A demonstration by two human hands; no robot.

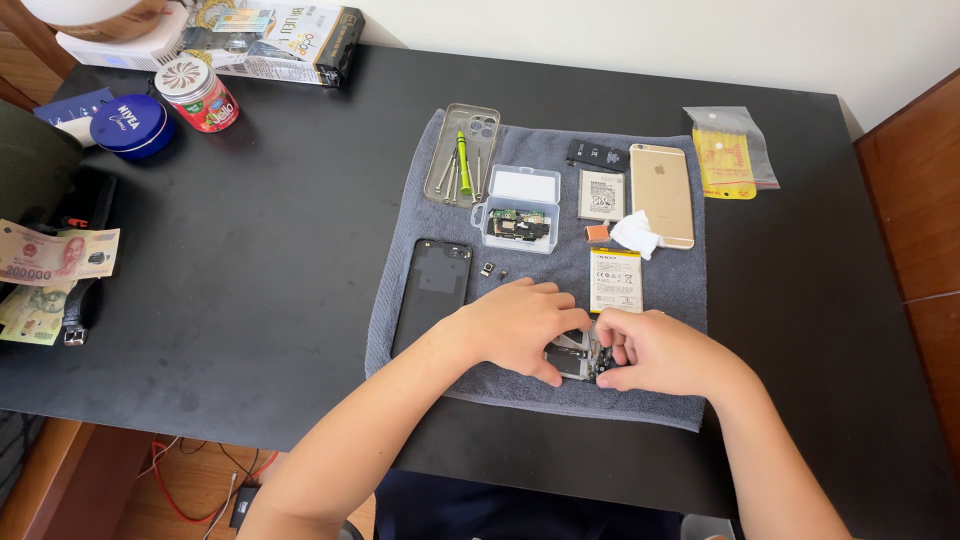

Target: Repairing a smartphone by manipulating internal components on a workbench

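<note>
On a grey towel (420, 330) lies an opened phone frame (575, 357) with bare circuitry, mostly covered by my hands. My left hand (515, 325) rests over its left side, fingers curled down on it. My right hand (650, 352) pinches at the frame's right part with thumb and fingertips. A black phone back cover (432, 292) lies just left of my left hand. Two tiny dark parts (493, 270) sit above my left hand. A flat battery (616, 280) with a yellow label lies just above my right hand.
Further back on the towel lie a clear case holding small tools (462, 155), a small clear box with circuit parts (517, 208), a gold phone (662, 194), another battery (602, 195) and a white wipe (636, 235). Plastic bags (732, 150) lie right; tins, boxes and banknotes (55, 255) left.
</note>
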